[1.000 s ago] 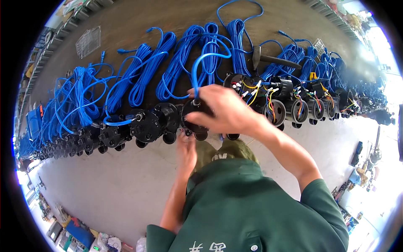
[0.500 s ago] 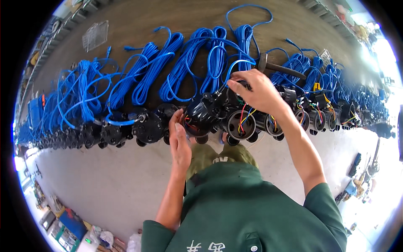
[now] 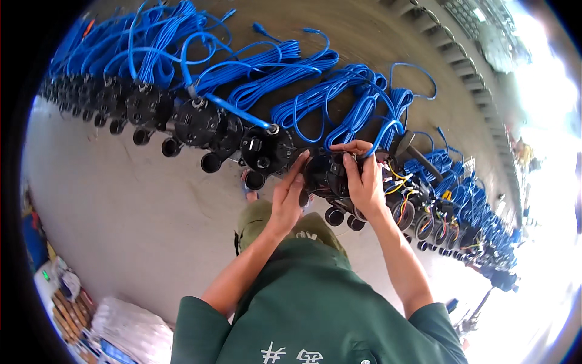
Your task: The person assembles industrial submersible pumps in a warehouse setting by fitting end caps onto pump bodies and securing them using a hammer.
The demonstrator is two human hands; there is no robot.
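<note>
Head view: both hands have closed in on one round black plastic pump body (image 3: 327,175) mid-row on the concrete floor (image 3: 121,212). Left hand (image 3: 288,197) now lies flat against its side, fingers straight; right hand (image 3: 362,176) pinches its blue coiled cable (image 3: 376,136) on top (unit appears steadied for handling).

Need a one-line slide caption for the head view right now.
Both hands, left hand and right hand, on a black pump housing in a floor row of pumps with coiled blue cables.

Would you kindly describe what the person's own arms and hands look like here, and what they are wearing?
Both forearms are bare, and the left hand and right hand wear no gloves. Short dark green sleeves end above the elbows. They belong to a green top with pale markings on its front.
</note>
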